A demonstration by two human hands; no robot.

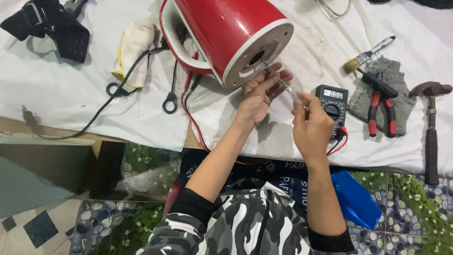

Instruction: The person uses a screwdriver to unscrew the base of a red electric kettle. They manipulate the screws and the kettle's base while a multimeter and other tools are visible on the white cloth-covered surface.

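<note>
The red electric kettle [226,33] lies on its side on the white cloth [71,94], its white base facing the person. A thin clear-handled screwdriver [283,85] pokes into the hole in the middle of that base. The left hand [257,97] pinches the shaft close to the base, fingers closed on it, while the right hand [311,127] wraps around the handle end. Just beside the right hand sits a black multimeter [332,101] (display lit). Farther right: red-handled pliers [382,106] on a grey rag [401,89], a paintbrush [368,55], and a hammer [430,127].

The red kettle [226,33] and black strap [47,23] run past the top edge
</note>
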